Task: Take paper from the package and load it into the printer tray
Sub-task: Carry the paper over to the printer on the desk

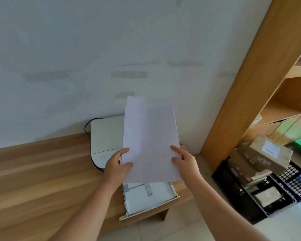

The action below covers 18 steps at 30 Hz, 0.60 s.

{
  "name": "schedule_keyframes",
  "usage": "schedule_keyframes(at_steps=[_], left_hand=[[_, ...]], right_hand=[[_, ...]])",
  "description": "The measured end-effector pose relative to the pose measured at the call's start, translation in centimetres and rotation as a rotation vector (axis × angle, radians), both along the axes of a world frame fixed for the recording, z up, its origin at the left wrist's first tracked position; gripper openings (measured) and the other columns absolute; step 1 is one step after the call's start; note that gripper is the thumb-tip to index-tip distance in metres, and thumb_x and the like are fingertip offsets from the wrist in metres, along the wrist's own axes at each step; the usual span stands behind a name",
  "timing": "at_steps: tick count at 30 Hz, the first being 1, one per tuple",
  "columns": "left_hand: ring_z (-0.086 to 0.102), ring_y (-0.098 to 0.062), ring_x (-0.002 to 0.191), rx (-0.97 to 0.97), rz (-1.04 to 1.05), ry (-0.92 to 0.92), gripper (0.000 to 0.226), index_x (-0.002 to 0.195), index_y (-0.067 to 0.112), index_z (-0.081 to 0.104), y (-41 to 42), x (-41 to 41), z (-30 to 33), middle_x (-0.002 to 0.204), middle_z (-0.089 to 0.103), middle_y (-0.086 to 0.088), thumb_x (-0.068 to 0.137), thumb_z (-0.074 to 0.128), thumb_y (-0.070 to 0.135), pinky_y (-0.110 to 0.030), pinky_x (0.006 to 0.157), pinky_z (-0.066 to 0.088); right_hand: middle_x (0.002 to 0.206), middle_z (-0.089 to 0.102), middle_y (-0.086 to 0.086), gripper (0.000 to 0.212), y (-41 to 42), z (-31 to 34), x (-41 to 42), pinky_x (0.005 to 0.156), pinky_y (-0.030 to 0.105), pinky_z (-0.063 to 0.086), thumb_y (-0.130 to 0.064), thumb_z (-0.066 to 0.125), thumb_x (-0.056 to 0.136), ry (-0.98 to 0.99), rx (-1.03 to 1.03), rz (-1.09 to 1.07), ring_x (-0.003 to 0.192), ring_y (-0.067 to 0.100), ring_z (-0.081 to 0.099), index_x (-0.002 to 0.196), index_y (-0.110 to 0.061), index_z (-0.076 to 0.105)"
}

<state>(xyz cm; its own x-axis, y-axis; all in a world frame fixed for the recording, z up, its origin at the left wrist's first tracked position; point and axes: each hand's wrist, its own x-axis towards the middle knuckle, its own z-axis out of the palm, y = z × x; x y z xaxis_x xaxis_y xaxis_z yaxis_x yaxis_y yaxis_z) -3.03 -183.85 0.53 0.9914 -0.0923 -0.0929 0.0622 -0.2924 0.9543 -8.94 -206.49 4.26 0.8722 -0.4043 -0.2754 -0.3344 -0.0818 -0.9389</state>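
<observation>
- Both grips clamp the paper stack (149, 141) at its lower side edges: left hand (116, 164), right hand (184, 162), thumbs on top.
- Stack is held tilted above the open printer tray (146, 200), presumably to align it for loading.
- Stack hides most of the printer (104, 136) on the table (33, 171).
- Package is not in view.

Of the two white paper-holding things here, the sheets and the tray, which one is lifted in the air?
The stack of white paper sheets, held at its lower edges by left hand and right hand. The white pulled-out printer tray lies low beneath it.
</observation>
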Motion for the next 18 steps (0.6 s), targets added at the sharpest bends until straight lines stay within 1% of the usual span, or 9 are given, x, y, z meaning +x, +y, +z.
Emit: schedule_keyframes(at_steps=[3, 6, 9, 12, 14, 16, 17, 18], left_hand=[[0.059, -0.020, 0.102, -0.009, 0.040, 0.021, 0.046, 0.112, 0.050, 0.056, -0.7, 0.7, -0.1, 0.121, 0.059, 0.003, 0.083, 0.068, 0.017, -0.037, 0.087, 0.054], [0.059, -0.020, 0.104, 0.008, 0.087, 0.025, 0.047, 0.112, 0.050, 0.057, -1.2, 0.6, 0.0, 0.123, 0.059, 0.004, 0.082, 0.068, 0.016, -0.038, 0.089, 0.053], [0.056, -0.018, 0.104, 0.023, 0.131, 0.031, 0.046, 0.119, 0.042, 0.057, -1.9, 0.3, 0.1, 0.125, 0.054, 0.008, 0.084, 0.067, 0.014, -0.036, 0.089, 0.053], [0.056, -0.018, 0.102, 0.035, 0.192, 0.069, 0.046, 0.121, 0.041, 0.057, -2.6, -0.9, 0.1, 0.123, 0.053, 0.006, 0.084, 0.066, 0.014, -0.031, 0.082, 0.054], [0.059, -0.017, 0.095, 0.030, 0.241, 0.096, 0.046, 0.120, 0.039, 0.057, -2.9, -1.9, 0.1, 0.117, 0.056, 0.002, 0.084, 0.066, 0.012, -0.025, 0.072, 0.052], [0.062, -0.015, 0.091, 0.003, 0.278, 0.118, 0.047, 0.118, 0.038, 0.058, -3.3, -2.8, 0.0, 0.115, 0.059, 0.002, 0.082, 0.065, 0.009, -0.022, 0.066, 0.051], [0.063, -0.014, 0.090, -0.005, 0.294, 0.130, 0.047, 0.118, 0.038, 0.057, -3.6, -3.3, 0.0, 0.114, 0.060, 0.003, 0.082, 0.065, 0.008, -0.022, 0.066, 0.051], [0.064, -0.015, 0.088, -0.005, 0.310, 0.144, 0.047, 0.117, 0.039, 0.057, -3.8, -3.8, -0.1, 0.113, 0.061, 0.002, 0.082, 0.065, 0.008, -0.022, 0.064, 0.051]], right_hand=[[0.111, 0.054, -0.009, 0.040, -1.0, -0.6, 1.6, 0.062, 0.019, 0.049, -0.009, 0.051, 0.096, -0.009, -0.023, 0.039, 0.091, 0.018, 0.058, 0.124, -0.036, 0.058], [0.106, 0.052, -0.013, 0.038, -1.8, -1.1, 2.6, 0.062, 0.019, 0.048, -0.011, 0.051, 0.097, 0.009, -0.037, 0.092, 0.090, 0.015, 0.056, 0.124, -0.038, 0.057], [0.116, 0.054, -0.002, 0.040, -2.8, -1.6, 3.6, 0.065, 0.023, 0.050, -0.010, 0.051, 0.096, 0.009, -0.032, 0.148, 0.093, 0.019, 0.057, 0.126, -0.035, 0.057], [0.118, 0.056, 0.003, 0.042, -3.6, -2.4, 4.2, 0.063, 0.021, 0.048, -0.007, 0.052, 0.094, 0.001, -0.012, 0.223, 0.091, 0.020, 0.058, 0.126, -0.033, 0.059], [0.120, 0.054, 0.003, 0.041, -3.9, -2.8, 4.2, 0.067, 0.023, 0.050, -0.010, 0.054, 0.093, 0.012, -0.010, 0.265, 0.093, 0.020, 0.058, 0.118, -0.042, 0.062], [0.122, 0.053, 0.002, 0.040, -4.4, -3.4, 4.4, 0.070, 0.023, 0.053, -0.013, 0.056, 0.090, 0.026, 0.006, 0.290, 0.095, 0.018, 0.059, 0.107, -0.049, 0.064], [0.121, 0.055, 0.001, 0.041, -4.7, -3.7, 4.4, 0.067, 0.020, 0.053, -0.012, 0.056, 0.090, 0.035, 0.029, 0.303, 0.092, 0.016, 0.060, 0.109, -0.047, 0.064], [0.119, 0.057, 0.000, 0.042, -4.9, -3.8, 4.3, 0.061, 0.014, 0.051, -0.008, 0.054, 0.091, 0.042, 0.053, 0.325, 0.088, 0.013, 0.060, 0.115, -0.041, 0.063]])
